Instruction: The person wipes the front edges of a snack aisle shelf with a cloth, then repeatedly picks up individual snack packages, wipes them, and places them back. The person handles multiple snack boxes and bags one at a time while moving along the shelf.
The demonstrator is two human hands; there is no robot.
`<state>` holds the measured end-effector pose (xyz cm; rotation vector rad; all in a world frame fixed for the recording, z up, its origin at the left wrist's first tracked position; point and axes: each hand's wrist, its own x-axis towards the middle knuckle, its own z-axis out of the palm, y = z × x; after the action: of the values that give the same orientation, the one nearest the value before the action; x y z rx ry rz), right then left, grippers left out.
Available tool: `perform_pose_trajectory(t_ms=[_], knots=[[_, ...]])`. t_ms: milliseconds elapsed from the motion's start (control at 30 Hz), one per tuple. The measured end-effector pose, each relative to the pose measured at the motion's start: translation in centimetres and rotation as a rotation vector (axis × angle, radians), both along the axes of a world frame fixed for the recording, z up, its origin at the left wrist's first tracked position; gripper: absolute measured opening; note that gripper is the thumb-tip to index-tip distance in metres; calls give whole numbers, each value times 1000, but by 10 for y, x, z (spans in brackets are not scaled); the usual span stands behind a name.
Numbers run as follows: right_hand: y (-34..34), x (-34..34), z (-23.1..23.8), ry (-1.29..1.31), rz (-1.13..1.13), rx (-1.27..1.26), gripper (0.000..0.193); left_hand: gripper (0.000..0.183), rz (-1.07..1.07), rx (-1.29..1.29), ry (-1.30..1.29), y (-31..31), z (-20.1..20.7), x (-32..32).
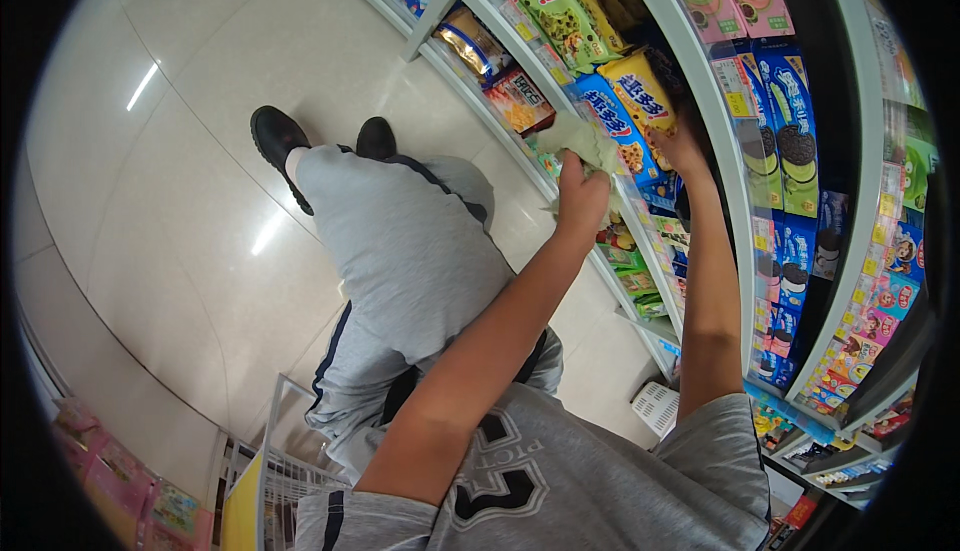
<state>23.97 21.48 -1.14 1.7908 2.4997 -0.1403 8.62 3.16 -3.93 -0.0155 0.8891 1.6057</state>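
Pale-green cloth (578, 139), bunched in the fingers of the left hand (585, 196), is at the shelf (508, 37) front, work seemingly unfinished, while the right hand (683, 151) touches a shelved yellow packet (638, 86), its hold unclear.

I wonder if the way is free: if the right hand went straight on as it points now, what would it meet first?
Most likely the yellow cookie packet beside the blue cookie packet; the right hand seems to touch it, though depth is unclear.

Toward one o'clock, a pale shelf (500, 29) carries a green packet (562, 23) and a yellow packet (638, 86) beside a blue packet (612, 119).
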Motion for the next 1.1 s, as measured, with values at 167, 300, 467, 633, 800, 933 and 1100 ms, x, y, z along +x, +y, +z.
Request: perform_pose_trajectory(t_ms=[167, 300, 467, 633, 800, 933, 1100], knots=[[-18, 13, -2, 52, 4, 174, 53, 52, -81, -16, -229, -4, 3, -5], [-59, -12, 14, 20, -66, 280, 37, 56, -82, 92, -346, -10, 7, -11], [-123, -63, 39, 100, 324, 421, 36, 68, -286, 249, -257, -24, 20, -17], [-177, -89, 35, 566, 270, -26, 48, 74, -156, 329, 421, -31, 11, -21], [-202, -80, 54, 665, 5, -383, 37, 63, -231, 128, 359, -24, -3, -49], [-218, -60, 77, 859, -244, -714, 32, 45, -2, 140, -196, -26, 12, -65], [-232, -51, 56, 1127, -435, -857, 43, 33, 90, 112, -107, -23, 12, -74]])
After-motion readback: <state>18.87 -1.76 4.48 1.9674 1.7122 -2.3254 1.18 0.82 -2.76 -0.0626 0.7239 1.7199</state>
